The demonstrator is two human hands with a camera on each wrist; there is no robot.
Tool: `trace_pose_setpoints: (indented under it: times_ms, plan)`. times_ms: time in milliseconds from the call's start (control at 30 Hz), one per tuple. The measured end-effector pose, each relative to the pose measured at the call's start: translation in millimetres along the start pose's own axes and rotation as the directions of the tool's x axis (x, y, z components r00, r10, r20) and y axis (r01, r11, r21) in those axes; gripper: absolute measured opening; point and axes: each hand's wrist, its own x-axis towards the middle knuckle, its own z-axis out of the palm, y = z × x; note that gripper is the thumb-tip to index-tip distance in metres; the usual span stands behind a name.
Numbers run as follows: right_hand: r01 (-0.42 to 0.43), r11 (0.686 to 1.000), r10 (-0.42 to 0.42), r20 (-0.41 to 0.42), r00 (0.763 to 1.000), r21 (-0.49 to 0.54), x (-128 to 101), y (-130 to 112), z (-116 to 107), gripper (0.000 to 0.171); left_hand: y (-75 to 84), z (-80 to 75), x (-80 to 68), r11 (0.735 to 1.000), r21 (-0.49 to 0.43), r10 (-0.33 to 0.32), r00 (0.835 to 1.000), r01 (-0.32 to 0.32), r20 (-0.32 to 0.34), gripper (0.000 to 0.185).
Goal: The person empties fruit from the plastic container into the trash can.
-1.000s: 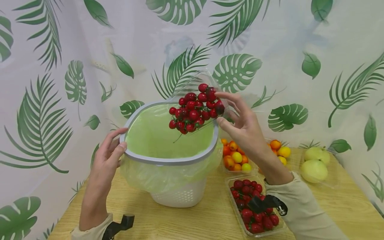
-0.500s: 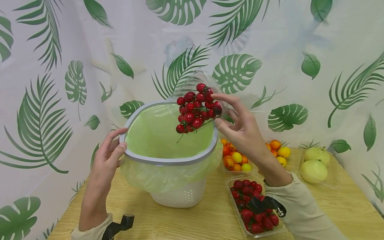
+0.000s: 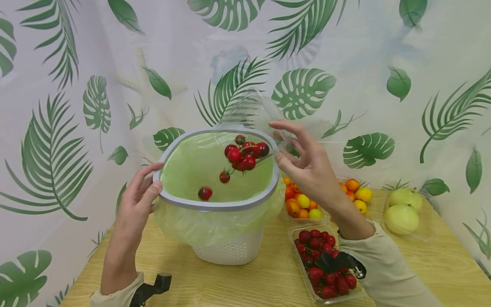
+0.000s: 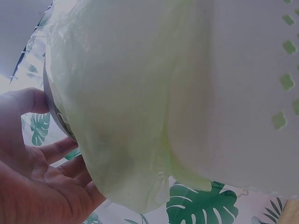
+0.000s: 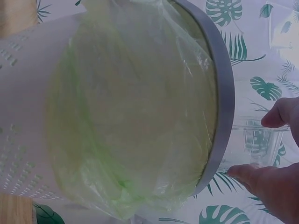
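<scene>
A white perforated waste bin (image 3: 226, 251) stands on the table, lined with a pale green bag (image 3: 184, 226) under a grey rim ring (image 3: 215, 207). My left hand (image 3: 134, 204) grips the ring on its left side, thumb on the near face. Over the right side of the opening, my right hand (image 3: 304, 155) holds a tilted clear plastic box (image 3: 264, 106) by its edge. Cherry tomatoes (image 3: 245, 157) on stems tumble out of it, and a loose tomato (image 3: 205, 193) is blurred lower in the opening. In the right wrist view, thumb and fingers hold the clear box (image 5: 261, 144).
A clear box of dark red fruit (image 3: 327, 273) stands right of the bin, partly under my right sleeve. Behind are boxes of small orange and yellow fruit (image 3: 301, 200) and of pale green round fruit (image 3: 402, 218). A leaf-print curtain (image 3: 383, 64) hangs behind the wooden table (image 3: 184, 277).
The cherry tomatoes have slid down out of the clear box into the bin's opening, leaving its upper part bare. My right hand has shifted slightly left; my left hand stays on the ring.
</scene>
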Motion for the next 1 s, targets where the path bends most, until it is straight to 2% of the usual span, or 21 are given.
trace_pose_setpoints:
  times_ms: [467,833,1000]
  plan:
    - [0.057,0.995,-0.058,0.0,0.998,-0.084,-3.3,-6.9,2.2,0.057,-0.5,-0.2,-0.3,1.0,-0.019,0.001,1.0,-0.001,0.002,0.041]
    - [0.107,0.989,-0.105,0.027,0.994,-0.101,-8.0,-12.3,2.5,0.058,-2.0,-1.0,-0.7,1.0,-0.031,0.007,1.0,-0.007,0.001,0.041]
    - [0.112,0.991,-0.112,0.007,0.994,-0.071,-13.1,-16.1,-1.6,0.056,-1.8,-0.8,-0.1,1.0,-0.028,0.009,1.0,-0.009,0.002,0.041]
